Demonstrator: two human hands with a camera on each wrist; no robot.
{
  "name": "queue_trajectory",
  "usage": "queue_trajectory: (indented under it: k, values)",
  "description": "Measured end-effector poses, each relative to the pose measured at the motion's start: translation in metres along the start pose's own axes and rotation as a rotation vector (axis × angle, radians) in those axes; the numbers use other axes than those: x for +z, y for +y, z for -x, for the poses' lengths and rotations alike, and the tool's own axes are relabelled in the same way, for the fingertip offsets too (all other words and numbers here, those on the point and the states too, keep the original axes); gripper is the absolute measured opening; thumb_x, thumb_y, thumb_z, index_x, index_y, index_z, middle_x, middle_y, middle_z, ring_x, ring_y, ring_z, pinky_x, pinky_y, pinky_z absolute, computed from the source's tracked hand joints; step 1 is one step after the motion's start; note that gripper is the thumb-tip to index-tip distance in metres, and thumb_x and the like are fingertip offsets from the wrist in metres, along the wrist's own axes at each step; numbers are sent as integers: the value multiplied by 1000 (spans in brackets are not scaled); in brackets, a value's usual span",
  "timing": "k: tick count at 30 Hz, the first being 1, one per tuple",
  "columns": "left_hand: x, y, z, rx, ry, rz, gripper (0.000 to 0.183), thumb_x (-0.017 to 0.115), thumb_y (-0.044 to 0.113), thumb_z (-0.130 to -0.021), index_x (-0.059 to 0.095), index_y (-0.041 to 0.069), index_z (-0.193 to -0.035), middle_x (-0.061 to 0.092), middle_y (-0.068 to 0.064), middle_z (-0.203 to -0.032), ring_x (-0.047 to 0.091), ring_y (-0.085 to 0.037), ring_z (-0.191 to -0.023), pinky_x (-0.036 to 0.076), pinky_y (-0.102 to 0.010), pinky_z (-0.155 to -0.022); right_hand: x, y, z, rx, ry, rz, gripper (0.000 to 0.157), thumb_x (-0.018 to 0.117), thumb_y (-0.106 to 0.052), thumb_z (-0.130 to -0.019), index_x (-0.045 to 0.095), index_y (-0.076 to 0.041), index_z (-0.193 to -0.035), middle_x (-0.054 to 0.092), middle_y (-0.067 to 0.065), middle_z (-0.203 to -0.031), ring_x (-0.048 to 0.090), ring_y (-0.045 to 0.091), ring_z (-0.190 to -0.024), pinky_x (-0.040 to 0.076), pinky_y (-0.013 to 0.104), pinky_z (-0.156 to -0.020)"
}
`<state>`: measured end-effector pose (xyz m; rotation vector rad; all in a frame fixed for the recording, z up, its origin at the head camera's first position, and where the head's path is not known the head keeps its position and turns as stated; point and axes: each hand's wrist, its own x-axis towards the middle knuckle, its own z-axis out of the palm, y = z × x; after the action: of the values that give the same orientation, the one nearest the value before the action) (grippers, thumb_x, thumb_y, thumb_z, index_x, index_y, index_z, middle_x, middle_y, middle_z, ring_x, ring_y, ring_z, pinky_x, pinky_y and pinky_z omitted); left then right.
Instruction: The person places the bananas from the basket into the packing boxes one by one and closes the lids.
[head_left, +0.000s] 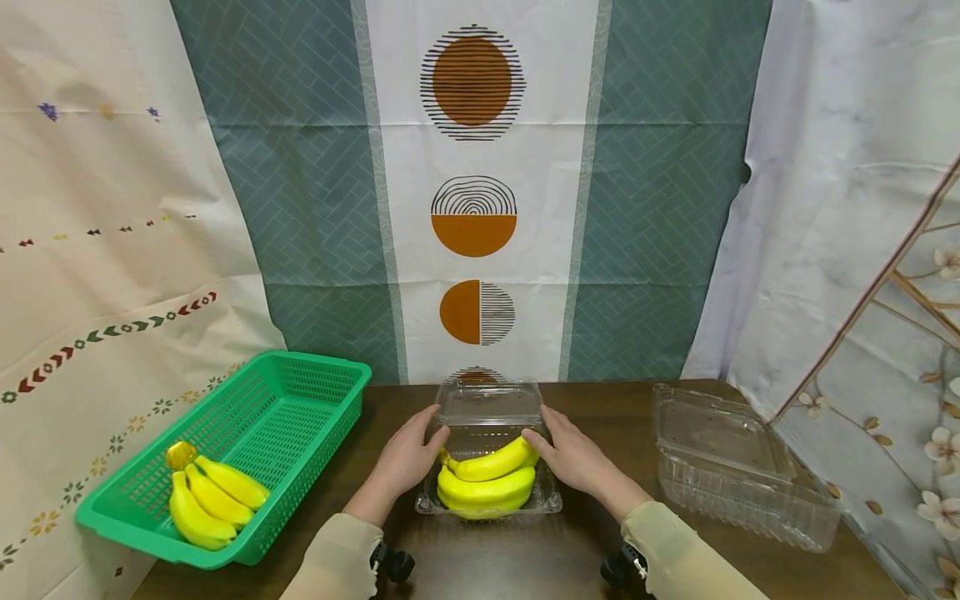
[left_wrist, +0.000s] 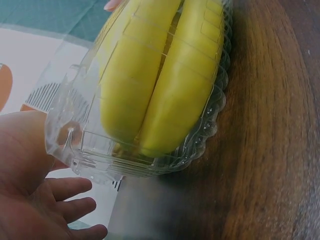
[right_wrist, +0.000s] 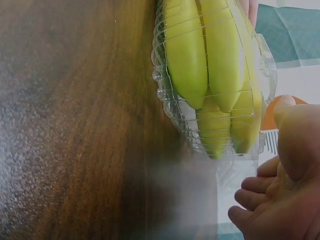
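Note:
A clear plastic clamshell box (head_left: 551,502) stands at the middle of the table with its lid (head_left: 487,406) raised at the back. Inside lies a bunch of yellow bananas (head_left: 487,492), also seen through the box wall in the left wrist view. My left hand (head_left: 407,457) is at the box's left back corner, thumb by the rim and fingers loosely extended. On the opposite side my right hand (head_left: 576,458) mirrors it, thumb over the right rim. Both wrist views show relaxed, uncurled fingers of the left hand (left_wrist: 30,175) and right hand (right_wrist: 295,175) beside the box.
To the left, a green plastic basket (head_left: 300,421) holds another bunch of bananas (head_left: 213,500). A second clear clamshell box (head_left: 742,492) stands lid up at the right. Patterned cloth (head_left: 480,267) hangs behind the brown table (head_left: 495,567) and along both sides.

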<state>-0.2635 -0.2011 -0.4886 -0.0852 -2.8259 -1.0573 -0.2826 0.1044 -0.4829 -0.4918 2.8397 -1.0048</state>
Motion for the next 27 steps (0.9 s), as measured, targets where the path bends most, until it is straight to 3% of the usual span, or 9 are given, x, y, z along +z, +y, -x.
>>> queue_trajectory:
  k: [16,27]
  values:
    - [-2,4,3,6,6,31,61,66,28,-113,48,5,-166,48,-22,-168,46,-47,-153,39,-67,-121,-1,1,4,-7,21,-15,88,55,-60,-112,30,-3,-174,29,22,-178,33,44,-161,30,66,-127]
    - [-5,8,4,5,24,64,62,67,31,-113,46,8,-167,50,-22,-166,49,-47,-150,40,-69,-119,0,2,3,-39,87,-22,86,56,-61,-112,32,-6,-174,33,21,-177,37,44,-160,33,66,-125]
